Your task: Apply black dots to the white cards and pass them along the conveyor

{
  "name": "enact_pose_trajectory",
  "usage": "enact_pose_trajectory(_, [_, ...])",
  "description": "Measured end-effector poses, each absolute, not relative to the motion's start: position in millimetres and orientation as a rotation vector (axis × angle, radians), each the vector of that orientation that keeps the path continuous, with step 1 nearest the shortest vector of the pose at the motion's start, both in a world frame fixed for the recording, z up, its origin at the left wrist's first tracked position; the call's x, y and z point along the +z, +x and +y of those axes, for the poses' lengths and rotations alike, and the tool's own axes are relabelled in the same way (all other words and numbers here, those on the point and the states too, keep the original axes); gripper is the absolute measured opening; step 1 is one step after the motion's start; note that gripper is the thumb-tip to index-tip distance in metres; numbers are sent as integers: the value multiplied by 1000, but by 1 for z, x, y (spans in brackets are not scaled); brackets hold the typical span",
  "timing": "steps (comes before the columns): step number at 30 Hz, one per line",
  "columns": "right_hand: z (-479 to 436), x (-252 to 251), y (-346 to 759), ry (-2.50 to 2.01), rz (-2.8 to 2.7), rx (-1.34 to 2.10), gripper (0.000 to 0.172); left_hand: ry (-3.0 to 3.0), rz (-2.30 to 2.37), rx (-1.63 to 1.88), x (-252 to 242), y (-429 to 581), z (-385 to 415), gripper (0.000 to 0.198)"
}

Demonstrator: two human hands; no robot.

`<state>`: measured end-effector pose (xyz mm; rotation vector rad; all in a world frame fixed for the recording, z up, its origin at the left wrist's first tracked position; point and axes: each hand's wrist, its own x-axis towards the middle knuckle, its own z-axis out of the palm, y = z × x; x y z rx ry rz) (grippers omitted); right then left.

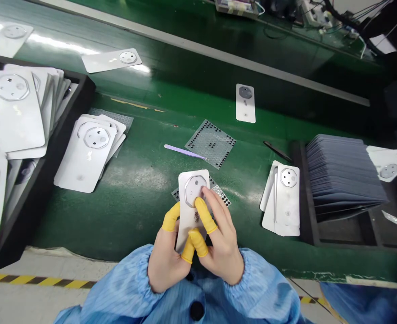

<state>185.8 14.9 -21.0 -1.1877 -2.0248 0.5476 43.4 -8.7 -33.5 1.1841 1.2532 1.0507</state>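
Observation:
Between my two hands is a white phone back cover (184, 225) with an octagonal camera ring (193, 191) near its top, tilted up towards me. My left hand (168, 256) grips its left side and lower edge with yellow finger cots on. With yellow-cotted thumb and index finger, my right hand (222, 243) holds the right side, the index tip resting on the ring. Partly hidden behind the cover lies a clear sheet with black dots (222, 191). A second dotted sheet (212, 144) is further off, with purple tweezers (185, 152) reaching onto it.
A stack of white covers (87, 157) lies left, beside a black tray (87, 90) piled with more. Several covers (288, 202) are stacked right, next to a black tray (340, 243) of dark sheets (343, 171). Single covers (245, 103) lie along the back; dark tweezers (277, 151) rest right.

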Motion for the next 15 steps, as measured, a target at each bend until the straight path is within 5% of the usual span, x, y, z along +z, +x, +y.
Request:
enact_pose_trajectory(10, [23, -43, 186, -1096, -1920, 689, 51, 935, 1146, 1041, -36, 38, 6, 69])
enact_pose_trajectory(15, [23, -42, 188, -983, -1876, 613, 53, 748, 1145, 1153, -28, 32, 25, 46])
